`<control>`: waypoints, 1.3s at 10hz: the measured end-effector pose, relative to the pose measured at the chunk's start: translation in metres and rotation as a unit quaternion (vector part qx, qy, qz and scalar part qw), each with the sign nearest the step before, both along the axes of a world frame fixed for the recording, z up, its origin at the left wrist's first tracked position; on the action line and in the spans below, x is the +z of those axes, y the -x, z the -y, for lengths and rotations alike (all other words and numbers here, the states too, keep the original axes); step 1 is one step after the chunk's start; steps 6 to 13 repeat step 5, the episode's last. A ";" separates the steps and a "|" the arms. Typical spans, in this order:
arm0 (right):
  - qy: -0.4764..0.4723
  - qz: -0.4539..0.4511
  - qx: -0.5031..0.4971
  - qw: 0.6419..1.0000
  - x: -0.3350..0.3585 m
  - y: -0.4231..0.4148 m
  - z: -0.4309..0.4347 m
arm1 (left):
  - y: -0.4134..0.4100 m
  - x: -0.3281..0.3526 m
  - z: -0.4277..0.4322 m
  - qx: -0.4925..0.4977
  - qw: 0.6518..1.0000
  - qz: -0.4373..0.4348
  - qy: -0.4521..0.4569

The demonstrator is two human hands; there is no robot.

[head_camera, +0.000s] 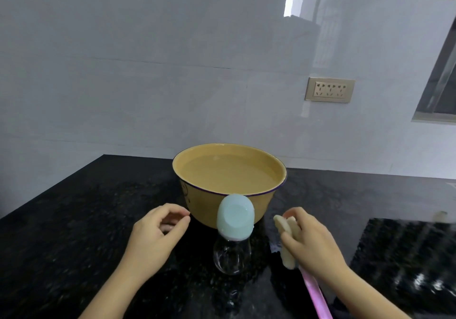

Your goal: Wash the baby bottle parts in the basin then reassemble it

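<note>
On the black speckled stone desk (74,232), just in front of the round yellow enamel basin (229,183) filled with water, stands the clear plastic baby bottle (232,257) with its pale blue domed cap (235,220) on; from my view the cap overlaps the basin's near wall, so I cannot tell whether they touch. I judge that nothing is taken apart yet and the washing has not begun.

What worries me is the bottle itself: it is tall, light and top-heavy with the cap on, and it stands free between both hands. A careless brush from either wrist could tip it against the basin or roll it across the desk. The basin is nearly full, so plunging parts in fast could slop water over the rim.

My left hand (153,235) hovers beside the bottle, its grip loosely curled, half closed on nothing, fingertips near the thumb. My right hand (313,242) has its grip closed around a cream sponge-headed bottle brush (286,239), whose pink handle (318,294) runs back toward me; the sponge head sits just right of the bottle, apart from it.
</note>
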State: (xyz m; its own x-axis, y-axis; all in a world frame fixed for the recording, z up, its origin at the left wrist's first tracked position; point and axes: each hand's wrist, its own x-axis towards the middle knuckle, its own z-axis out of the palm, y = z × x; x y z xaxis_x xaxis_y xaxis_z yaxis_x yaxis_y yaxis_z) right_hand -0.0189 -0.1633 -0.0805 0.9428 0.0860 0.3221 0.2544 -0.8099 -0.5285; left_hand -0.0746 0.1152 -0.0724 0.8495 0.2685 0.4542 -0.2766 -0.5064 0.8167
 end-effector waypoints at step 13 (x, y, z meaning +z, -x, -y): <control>0.059 0.038 -0.039 0.997 -0.013 -0.006 0.005 | 0.003 -0.009 -0.002 0.003 0.998 -0.050 -0.031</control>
